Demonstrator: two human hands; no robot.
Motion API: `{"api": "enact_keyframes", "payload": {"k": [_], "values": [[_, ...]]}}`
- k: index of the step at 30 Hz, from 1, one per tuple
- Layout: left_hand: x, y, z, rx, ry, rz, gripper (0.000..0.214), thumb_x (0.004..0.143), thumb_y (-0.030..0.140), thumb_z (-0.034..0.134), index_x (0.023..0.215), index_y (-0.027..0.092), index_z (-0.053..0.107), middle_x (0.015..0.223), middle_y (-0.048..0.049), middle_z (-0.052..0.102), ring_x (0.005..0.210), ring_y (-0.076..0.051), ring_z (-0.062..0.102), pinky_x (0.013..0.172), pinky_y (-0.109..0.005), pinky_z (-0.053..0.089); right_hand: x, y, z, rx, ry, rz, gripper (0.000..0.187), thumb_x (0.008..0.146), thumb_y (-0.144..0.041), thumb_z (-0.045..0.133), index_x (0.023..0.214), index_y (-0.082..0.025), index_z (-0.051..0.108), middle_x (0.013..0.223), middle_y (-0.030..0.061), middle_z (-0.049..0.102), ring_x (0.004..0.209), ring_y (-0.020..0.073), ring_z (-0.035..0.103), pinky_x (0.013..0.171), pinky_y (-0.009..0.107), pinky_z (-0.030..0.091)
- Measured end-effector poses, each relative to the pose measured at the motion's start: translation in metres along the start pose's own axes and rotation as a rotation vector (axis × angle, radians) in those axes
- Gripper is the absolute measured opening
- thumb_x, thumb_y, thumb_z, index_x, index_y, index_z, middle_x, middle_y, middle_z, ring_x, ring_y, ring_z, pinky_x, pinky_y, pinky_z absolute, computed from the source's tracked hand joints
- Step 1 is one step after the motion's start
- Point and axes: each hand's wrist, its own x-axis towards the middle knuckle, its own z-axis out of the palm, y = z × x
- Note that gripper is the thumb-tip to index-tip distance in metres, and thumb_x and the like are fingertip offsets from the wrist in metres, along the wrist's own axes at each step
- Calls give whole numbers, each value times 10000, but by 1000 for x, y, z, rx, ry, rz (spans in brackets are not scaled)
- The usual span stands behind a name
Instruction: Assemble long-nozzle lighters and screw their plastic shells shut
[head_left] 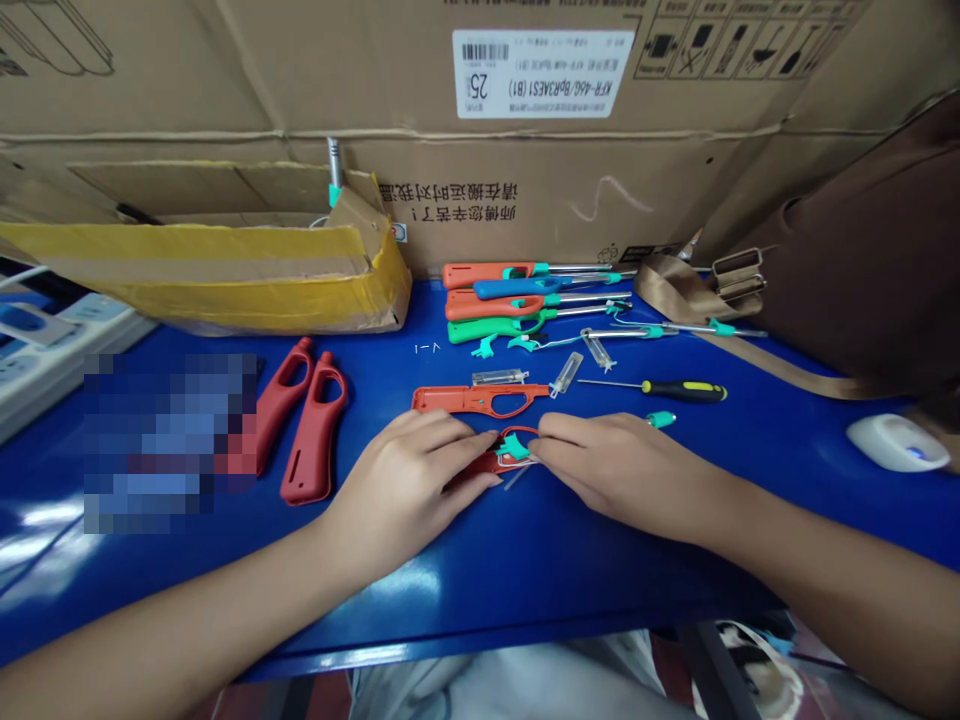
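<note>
My left hand (424, 470) is closed around the left part of a red lighter shell half (487, 463), held low over the blue table. At the shell's right end, the fingers of my right hand (600, 462) are pinched together by a teal trigger piece (514, 447) and thin white wires; the fingertips partly hide what they grip. Just behind lies an orange lighter shell half (450, 399), its hollow side up. Clear fuel tanks (499, 377) rest beside it. A yellow-and-black screwdriver (682, 390) lies to the right, near a small teal-and-metal part (661, 420).
Several long-nosed lighters (487, 305) lie in a row at the back. Two red shells (309, 470) are on the left, before a yellow-taped cardboard box (300, 280). A power strip (45, 360) stands far left, a white mouse (896, 443) right. A large carton (300, 80) walls the back.
</note>
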Motion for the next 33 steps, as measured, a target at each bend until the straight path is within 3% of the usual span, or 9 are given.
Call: {"api": "enact_keyframes", "payload": {"k": [7, 14, 21, 26, 33], "values": [[1, 2, 0, 2, -24, -10, 286, 962, 291, 672, 1192, 127, 712, 961, -81, 748, 885, -248, 691, 758, -393, 527, 0, 4, 2, -26, 48, -46, 203, 991, -114, 495, 981, -176, 688, 890, 18, 656, 668, 154, 580, 540, 323, 305], [-1, 7, -1, 40, -92, -58, 354, 973, 275, 646, 1285, 110, 675, 942, -94, 688, 896, -257, 654, 779, -413, 535, 1, 4, -2, 54, 6, -65, 256, 959, -50, 510, 1067, -169, 709, 968, 36, 692, 825, 184, 643, 644, 310, 424], [1, 11, 0, 112, -155, -5, 303, 1022, 289, 563, 1292, 235, 691, 931, -66, 624, 860, -223, 592, 738, -370, 495, -3, 5, -9, 128, -19, -24, 275, 983, -127, 470, 1143, -202, 680, 1103, 51, 677, 908, 210, 663, 706, 339, 474], [1, 13, -1, 181, -178, -1, 286, 1042, 310, 523, 1242, 255, 719, 935, -63, 623, 857, -218, 578, 720, -355, 461, -3, 10, -10, 266, 2, -28, 226, 968, -214, 540, 1179, -252, 610, 1225, 26, 618, 951, 190, 649, 734, 325, 486], [0, 7, 0, 48, -185, -11, 312, 1045, 304, 510, 1285, 232, 697, 949, -74, 597, 877, -217, 580, 762, -364, 504, 5, 11, 5, 314, 24, -18, 110, 1038, -266, 498, 1055, -219, 596, 1090, 34, 638, 931, 189, 635, 745, 312, 466]]}}
